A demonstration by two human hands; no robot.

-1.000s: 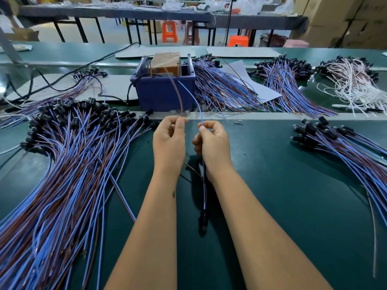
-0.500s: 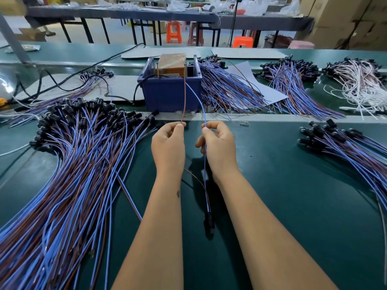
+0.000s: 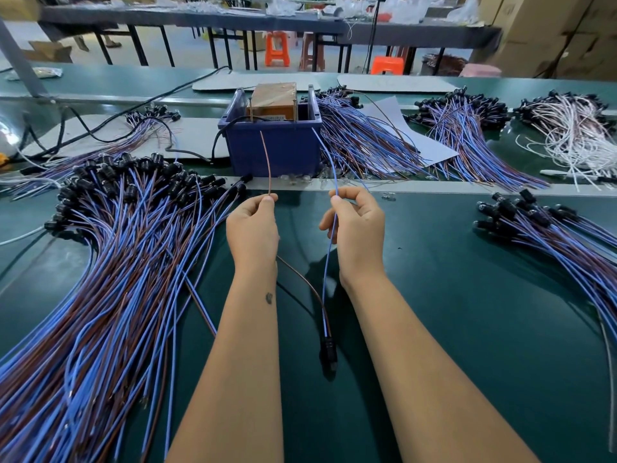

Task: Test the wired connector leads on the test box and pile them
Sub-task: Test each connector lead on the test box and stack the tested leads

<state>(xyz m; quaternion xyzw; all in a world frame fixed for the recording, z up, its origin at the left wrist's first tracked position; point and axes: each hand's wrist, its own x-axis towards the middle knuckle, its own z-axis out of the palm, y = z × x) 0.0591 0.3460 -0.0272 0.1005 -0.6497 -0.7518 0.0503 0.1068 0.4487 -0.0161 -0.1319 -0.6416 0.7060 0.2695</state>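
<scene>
Brown wire (image 3: 266, 162) in the left hand (image 3: 252, 230) and blue wire (image 3: 325, 162) in the right hand (image 3: 357, 228) are the two tails of one lead, and both free ends point up and away from the person toward the test box (image 3: 274, 102), which sits inside a blue bin (image 3: 277, 148) straight ahead across the green table (image 3: 467, 312). That is the relation the coming move seems to turn on: the box lies dead ahead of both hands, a little nearer the left one, and the wire tips stand upright in front of the bin wall, short of the box's top. Each hand pinches its wire between thumb and forefinger, the other fingers loosely curled. The hands are held apart, level with each other, knuckles up, forearms running nearly parallel from the bottom of the view. Below the hands the two wires run back toward the person and meet at a black connector (image 3: 328, 354), which hangs or rests low between the forearms; I cannot tell whether it touches the table. A big fan of similar leads (image 3: 100, 279) lies to the left and a smaller pile (image 3: 551, 235) to the right. My guess is both tips must next go forward and up onto the box's contacts.
</scene>
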